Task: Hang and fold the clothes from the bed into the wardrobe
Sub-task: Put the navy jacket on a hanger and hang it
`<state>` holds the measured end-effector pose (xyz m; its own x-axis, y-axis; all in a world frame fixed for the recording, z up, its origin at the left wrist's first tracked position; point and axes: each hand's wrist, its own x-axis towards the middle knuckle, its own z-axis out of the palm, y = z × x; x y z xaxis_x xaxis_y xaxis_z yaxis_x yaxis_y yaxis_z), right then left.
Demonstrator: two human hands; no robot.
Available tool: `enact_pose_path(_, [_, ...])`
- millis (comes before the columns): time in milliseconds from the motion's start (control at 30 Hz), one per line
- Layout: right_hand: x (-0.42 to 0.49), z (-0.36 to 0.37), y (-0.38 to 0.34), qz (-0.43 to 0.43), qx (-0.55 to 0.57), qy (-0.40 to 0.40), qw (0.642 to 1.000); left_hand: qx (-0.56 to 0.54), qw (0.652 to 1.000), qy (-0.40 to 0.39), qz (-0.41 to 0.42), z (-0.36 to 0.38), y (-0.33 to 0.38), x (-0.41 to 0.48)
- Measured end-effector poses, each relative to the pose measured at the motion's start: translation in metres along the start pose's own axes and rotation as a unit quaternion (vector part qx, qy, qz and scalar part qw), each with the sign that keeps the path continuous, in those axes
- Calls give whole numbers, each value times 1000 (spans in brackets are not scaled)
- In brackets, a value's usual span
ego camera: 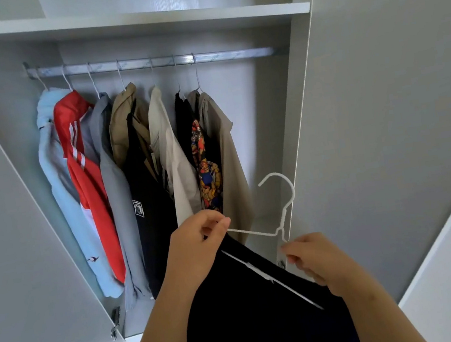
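White wardrobe (pixel 267 107) fills the view, seen from close in front and slightly below, with its left door (pixel 13 258) and right door (pixel 381 91) swung open toward the viewer. One white shelf (pixel 139 20) spans the top. Just beneath it a silver rail (pixel 231 55) runs from left to right.

Seven thin hangers on the rail carry clothes bunched toward the left. From left to right they are a light blue hoodie (pixel 57 180), a red jacket (pixel 85 173) with white stripes, a grey shirt (pixel 118 200), a tan garment (pixel 121 121) over a dark top (pixel 151 210) with a small white logo, a cream shirt (pixel 174 163), a black top (pixel 207 173) with a bright cartoon print, and a beige shirt (pixel 228 156). The right end of the rail is bare.

Nearest the viewer, low and centre, a black garment (pixel 253 312) hangs down between two bare forearms, in front of the wardrobe opening and below the hung clothes. A white hanger (pixel 256 233) sits at its top, hook pointing up, tilted down to the right, and its lower bar crosses the black cloth.

The left grip (pixel 199 238), a bare hand, pinches the hanger's left shoulder and the cloth between thumb and curled fingers. The right grip (pixel 311 257) pinches the wire just under the hook's neck with its fingertips.

A metal hinge (pixel 117 313) shows at the foot of the left door.
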<state>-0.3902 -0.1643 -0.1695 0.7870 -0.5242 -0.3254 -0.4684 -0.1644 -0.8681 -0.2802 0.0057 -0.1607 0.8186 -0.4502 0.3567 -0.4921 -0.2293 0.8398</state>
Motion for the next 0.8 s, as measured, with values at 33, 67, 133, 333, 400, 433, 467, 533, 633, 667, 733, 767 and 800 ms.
enact_pose_path(33, [-1, -1, 2, 24, 31, 1, 999, -4, 1000, -10, -8, 2, 1, 0])
enact_pose_path(67, [-1, -2, 3, 46, 61, 5, 997, -6, 1000, -20, -17, 4, 1, 1])
enact_pose_path(133, [-2, -4, 5, 80, 112, 15, 990, -14, 998, -40, -50, 8, 0, 2])
enact_pose_path(333, [-1, -10, 17, 94, 200, 5, 975, -34, 982, -112, -149, 26, -15, 0])
enact_pose_path(400, [0, -14, 16, 93, 212, 7, 973, -43, 981, -112, -155, 31, -16, 2])
enact_pose_path(433, [0, -16, 16, 93, 216, 7, 972, -45, 981, -109, -156, 33, -15, 4])
enact_pose_path(467, [0, -18, 16, 92, 220, 6, 971, -45, 981, -107, -156, 35, -14, 6])
enact_pose_path(533, [3, -24, 15, 91, 237, 6, 967, -38, 982, -103, -152, 39, -11, 12])
enact_pose_path(633, [11, -32, 8, 93, 265, 6, 960, -22, 984, -99, -145, 45, -9, 20])
enact_pose_path(667, [15, -34, 5, 92, 271, 4, 958, -18, 985, -100, -143, 46, -8, 23])
enact_pose_path(733, [25, -39, -2, 85, 277, -3, 957, 29, 987, -102, -124, 49, -8, 30])
enact_pose_path(767, [30, -40, -6, 80, 278, -7, 957, 78, 986, -104, -103, 51, -9, 35])
enact_pose_path(800, [37, -42, -10, 76, 276, -11, 958, 126, 983, -104, -80, 52, -10, 40])
